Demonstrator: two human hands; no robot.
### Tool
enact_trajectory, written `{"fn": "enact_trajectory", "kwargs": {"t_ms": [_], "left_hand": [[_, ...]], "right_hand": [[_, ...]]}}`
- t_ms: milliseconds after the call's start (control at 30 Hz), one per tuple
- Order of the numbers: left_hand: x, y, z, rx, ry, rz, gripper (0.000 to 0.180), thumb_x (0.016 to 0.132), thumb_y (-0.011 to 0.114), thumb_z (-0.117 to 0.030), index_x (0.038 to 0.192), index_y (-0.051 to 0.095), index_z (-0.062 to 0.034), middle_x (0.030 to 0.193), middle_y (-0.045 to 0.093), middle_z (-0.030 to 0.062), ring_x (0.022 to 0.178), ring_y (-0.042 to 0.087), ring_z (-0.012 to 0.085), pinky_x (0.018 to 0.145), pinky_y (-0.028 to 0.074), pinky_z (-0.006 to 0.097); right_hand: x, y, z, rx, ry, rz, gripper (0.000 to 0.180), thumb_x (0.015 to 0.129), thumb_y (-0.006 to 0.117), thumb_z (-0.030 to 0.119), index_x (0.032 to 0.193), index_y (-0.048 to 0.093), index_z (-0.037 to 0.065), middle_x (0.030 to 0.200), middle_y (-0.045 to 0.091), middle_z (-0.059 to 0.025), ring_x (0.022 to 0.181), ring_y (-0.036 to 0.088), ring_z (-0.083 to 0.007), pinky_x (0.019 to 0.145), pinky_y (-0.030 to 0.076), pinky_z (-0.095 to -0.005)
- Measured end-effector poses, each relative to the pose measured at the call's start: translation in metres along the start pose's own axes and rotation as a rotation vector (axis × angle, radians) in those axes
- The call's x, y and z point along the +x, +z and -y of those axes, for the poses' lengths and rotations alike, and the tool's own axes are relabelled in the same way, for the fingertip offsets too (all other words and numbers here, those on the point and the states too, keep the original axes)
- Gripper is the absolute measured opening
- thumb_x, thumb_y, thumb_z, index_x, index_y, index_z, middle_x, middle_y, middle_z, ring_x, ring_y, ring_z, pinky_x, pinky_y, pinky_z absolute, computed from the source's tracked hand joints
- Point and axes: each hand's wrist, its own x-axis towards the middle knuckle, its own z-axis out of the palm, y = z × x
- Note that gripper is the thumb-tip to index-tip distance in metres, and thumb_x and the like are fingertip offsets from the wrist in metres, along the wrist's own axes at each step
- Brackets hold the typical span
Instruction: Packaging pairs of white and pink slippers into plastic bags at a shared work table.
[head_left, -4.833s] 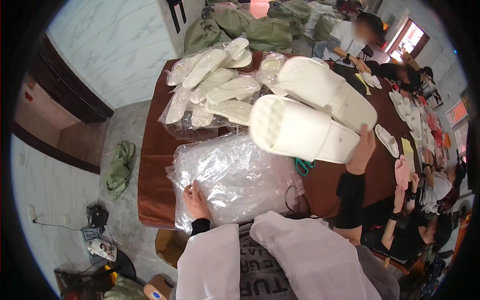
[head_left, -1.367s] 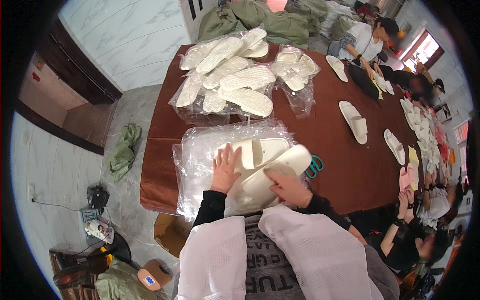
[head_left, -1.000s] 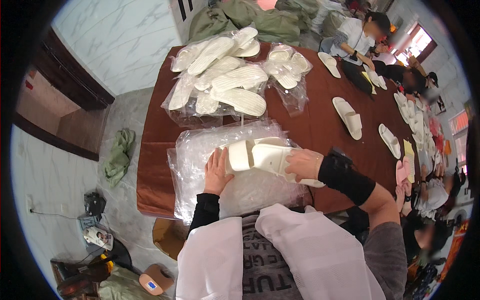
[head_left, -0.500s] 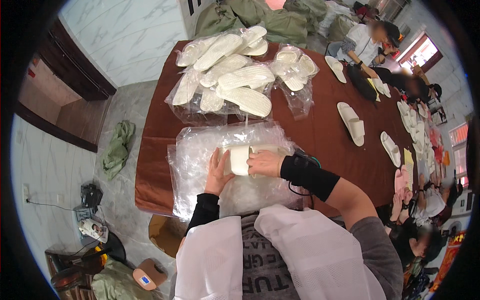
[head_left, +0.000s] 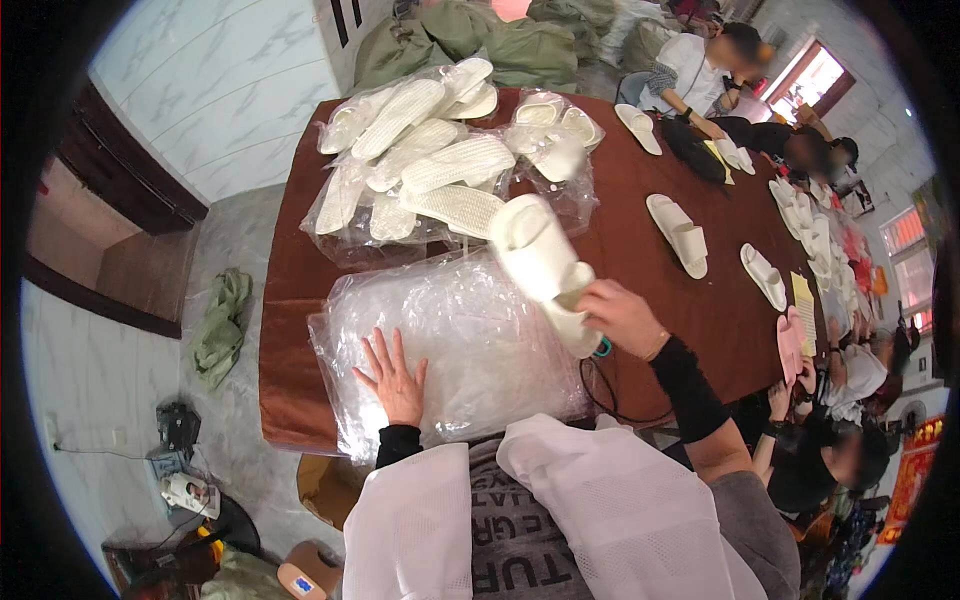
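My left hand (head_left: 392, 378) lies with fingers spread on a stack of clear plastic bags (head_left: 450, 340) at the table's near edge. Off the stack's right side, my right hand (head_left: 622, 318) grips a white slide slipper (head_left: 530, 240) near its strap. The slipper is tilted, its long end pointing up and to the left, and motion blurs it a little. Whether a second slipper is nested with it, I cannot tell. Beyond the bags, several white slippers in clear plastic (head_left: 455, 165) are heaped, and another bagged pair (head_left: 555, 140) rests to their right.
Loose white slippers (head_left: 678, 235) stand along the right of the brown-covered table (head_left: 640, 280). A black cable (head_left: 610, 385) lies by my right arm. Other people work along the far right, one touching a pink slipper (head_left: 791, 345). Below the left edge stands a cardboard box (head_left: 325, 487).
My right hand has lifted the white slipper off the bags and swung it to the right. My left hand has let go of it and flattened onto the bags. The view has shifted slightly.
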Motion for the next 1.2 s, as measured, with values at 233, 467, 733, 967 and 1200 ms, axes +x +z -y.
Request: {"fn": "enact_trajectory", "kwargs": {"t_ms": [233,467,733,967,1200], "left_hand": [[-0.002,0.020,0.009,0.054,-0.058,0.075,0.073,0.087,0.060,-0.041,0.150,0.031,-0.0175,0.158,0.018,0.0121,0.146,0.012,0.0365,0.112,0.000,0.064],[0.003,0.027,0.006,0.084,-0.060,0.113,0.070,0.089,0.057,-0.042,0.150,0.030,-0.0176,0.156,0.024,0.0141,0.146,0.012,0.0361,0.112,0.001,0.065],[0.003,0.021,0.004,0.130,-0.101,0.123,0.069,0.090,0.056,-0.044,0.150,0.031,-0.0193,0.156,0.025,0.0156,0.145,0.016,0.0362,0.112,0.004,0.064],[0.003,0.019,0.003,0.121,-0.104,0.141,0.069,0.090,0.056,-0.046,0.149,0.031,-0.0182,0.151,0.030,0.0205,0.146,0.014,0.0360,0.113,0.001,0.064],[-0.003,0.017,0.003,0.096,-0.061,0.112,0.068,0.090,0.056,-0.045,0.148,0.033,-0.0178,0.144,0.039,0.0243,0.145,0.016,0.0356,0.113,0.002,0.064]], "right_hand": [[-0.053,-0.053,-0.121,-0.192,0.507,-0.008,0.025,0.077,0.067,0.012,0.100,0.060,0.007,0.099,0.057,-0.0114,0.096,0.058,-0.0318,0.081,0.048,-0.0422],[-0.031,-0.044,-0.186,-0.476,0.736,-0.215,0.019,0.083,0.057,0.008,0.102,0.062,0.009,0.105,0.060,-0.0133,0.098,0.059,-0.0334,0.080,0.049,-0.0442],[0.151,0.085,-0.072,-0.086,0.221,-0.067,0.028,0.084,0.062,0.019,0.110,0.060,0.007,0.106,0.061,-0.0132,0.102,0.057,-0.0323,0.082,0.050,-0.0422],[0.209,0.158,-0.037,-0.323,0.339,0.008,0.080,0.078,0.073,0.026,0.146,0.033,0.020,0.144,0.034,-0.0192,0.125,0.044,-0.0385,0.091,0.049,-0.0483],[0.212,0.088,-0.058,-0.202,0.283,-0.430,0.014,0.088,0.051,0.012,0.099,0.060,0.012,0.071,0.063,-0.0148,0.067,0.065,-0.0358,0.057,0.049,-0.0468]]}}
